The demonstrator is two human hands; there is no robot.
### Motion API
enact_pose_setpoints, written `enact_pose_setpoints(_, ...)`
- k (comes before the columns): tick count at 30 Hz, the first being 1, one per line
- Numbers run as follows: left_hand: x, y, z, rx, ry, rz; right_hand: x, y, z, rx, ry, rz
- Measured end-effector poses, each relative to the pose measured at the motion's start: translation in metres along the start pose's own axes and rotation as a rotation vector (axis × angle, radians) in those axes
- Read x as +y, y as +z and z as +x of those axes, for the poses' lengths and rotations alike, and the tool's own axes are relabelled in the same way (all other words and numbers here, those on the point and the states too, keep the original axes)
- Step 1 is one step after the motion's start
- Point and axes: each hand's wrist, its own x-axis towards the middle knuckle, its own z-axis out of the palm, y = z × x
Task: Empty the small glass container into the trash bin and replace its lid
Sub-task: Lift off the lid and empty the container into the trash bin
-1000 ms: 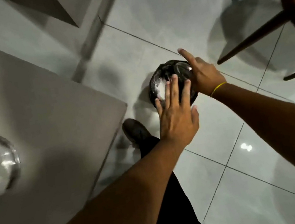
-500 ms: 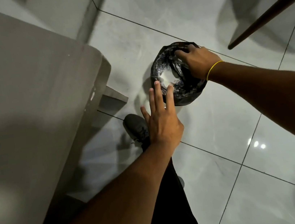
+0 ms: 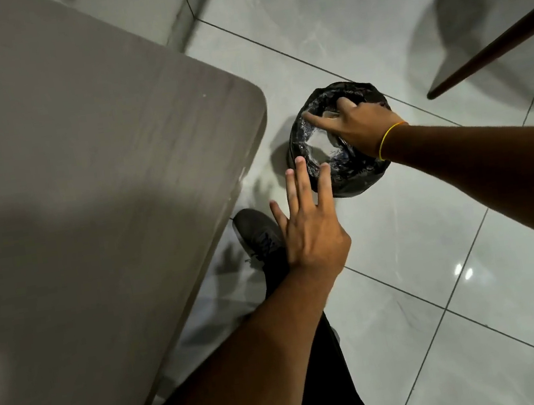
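Two hands are working over the trash bin (image 3: 339, 164) on the floor. The right hand (image 3: 356, 128) is now reaching deeper into the bin's mouth than half a second ago, fingers curled over something pale; whether that is the glass container cannot be told. The left hand (image 3: 310, 230) is hovering flat, fingers spread and empty, having drawn back from the near rim. The table (image 3: 81, 159) is lying left of it.

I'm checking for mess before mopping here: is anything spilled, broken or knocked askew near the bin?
Nothing stands out. The trash bin stands upright on the floor, which shows only reflections, no spill. The right hand reaches into its black liner; the left hand hovers open beside it.
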Motion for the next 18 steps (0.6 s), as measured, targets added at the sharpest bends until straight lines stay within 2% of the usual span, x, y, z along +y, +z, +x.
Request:
enact_pose_setpoints(4,0.003,0.000,-0.001,-0.006,-0.001,-0.021,0.000,-0.003,0.007,-0.096,0.026,-0.092)
enact_pose_setpoints(8,0.005,-0.001,-0.006,-0.014,0.007,-0.018,-0.003,-0.003,0.011,-0.104,0.040,-0.015)
enact_pose_setpoints(13,0.007,-0.002,-0.008,-0.025,-0.017,-0.013,0.001,-0.003,0.016,-0.251,0.170,0.014)
enact_pose_setpoints(18,0.011,-0.001,-0.006,-0.020,-0.026,-0.012,-0.003,-0.001,0.016,-0.191,0.110,0.028)
